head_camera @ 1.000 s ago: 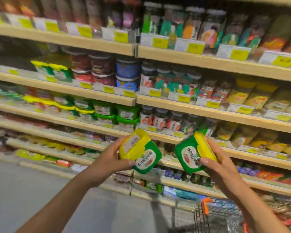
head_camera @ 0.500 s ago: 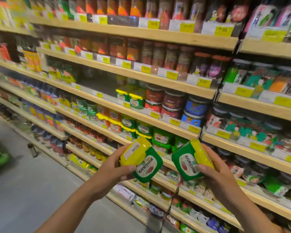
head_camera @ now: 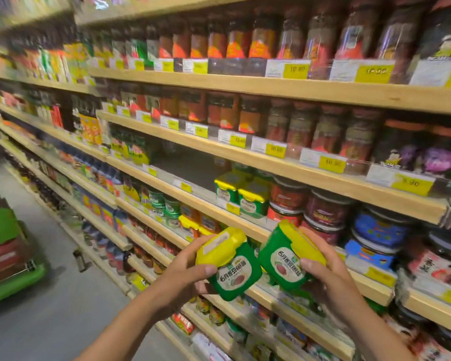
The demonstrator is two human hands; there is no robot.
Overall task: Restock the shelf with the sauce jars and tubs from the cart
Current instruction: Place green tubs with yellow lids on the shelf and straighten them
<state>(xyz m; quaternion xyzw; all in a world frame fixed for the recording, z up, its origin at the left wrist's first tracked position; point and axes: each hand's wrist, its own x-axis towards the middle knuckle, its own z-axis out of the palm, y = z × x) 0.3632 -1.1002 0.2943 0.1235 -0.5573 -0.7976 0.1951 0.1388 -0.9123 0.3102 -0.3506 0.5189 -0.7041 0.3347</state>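
Note:
My left hand [head_camera: 185,272] grips a green sauce tub with a yellow lid [head_camera: 229,264], tilted so its label faces me. My right hand [head_camera: 323,272] grips a second, matching tub [head_camera: 287,256], tilted the other way; the two tubs almost touch. Both are held in front of the wooden shelf [head_camera: 245,230]. Just above them on that shelf stand two more green tubs with yellow lids [head_camera: 240,194], with a bare dark gap [head_camera: 190,168] of shelf to their left.
Red-lidded jars [head_camera: 289,199] and blue tubs [head_camera: 375,230] sit right of the shelved green tubs. Rows of sauce jars fill the higher shelves [head_camera: 271,84]. A green cart [head_camera: 3,256] stands at the left on the grey aisle floor.
The view has swung up and left along the shelving, and the shelves look closer. Both hands keep their tubs, now held closer together and raised toward the shelf with the matching tubs.

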